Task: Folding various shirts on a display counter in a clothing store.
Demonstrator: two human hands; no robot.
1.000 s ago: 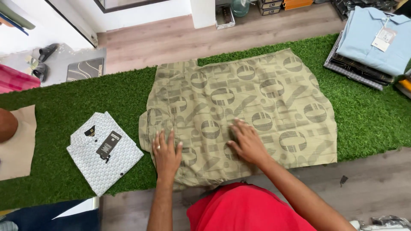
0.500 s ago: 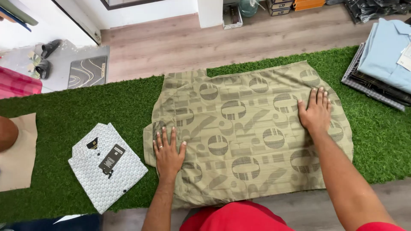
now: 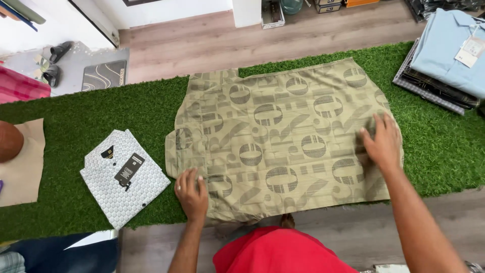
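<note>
Pressing flat on an olive-green patterned shirt (image 3: 283, 141), both hands are open w/ palms down and hold nothing. Shirt lies spread across the green turf mat (image 3: 101, 106), taking up the mat's middle, near hem almost at the mat's near edge.

Left hand (image 3: 192, 194) sits on the shirt's near-left corner, fingers close together, thumb side at the cloth edge. Right hand (image 3: 382, 142) rests on the shirt's right side, fingers spread wide, pointing away from the body; cloth under it looks a bit rucked.

Relative to the shirt:
- left of it, apart, on the same mat: a folded white dotted shirt (image 3: 124, 177) w/ a dark hang tag (image 3: 129, 169).
- far right, beyond the mat's corner: a stack of folded shirts (image 3: 444, 55), light blue one on top.
- far left: a tan cloth (image 3: 22, 167) at the mat edge.
- beyond it: wood floor (image 3: 202, 45), a doormat (image 3: 103, 76) and dark sandals (image 3: 53, 63).

Risks, as I judge them: turf pile grips fabric, so a sliding palm could drag the cloth and bunch it instead of flattening, esp. under the right hand where creases show. Near hem sits close to the mat edge; a pull toward the body might tip it off onto the floor. Uneven pressure btwn the two hands could skew the shirt.
</note>
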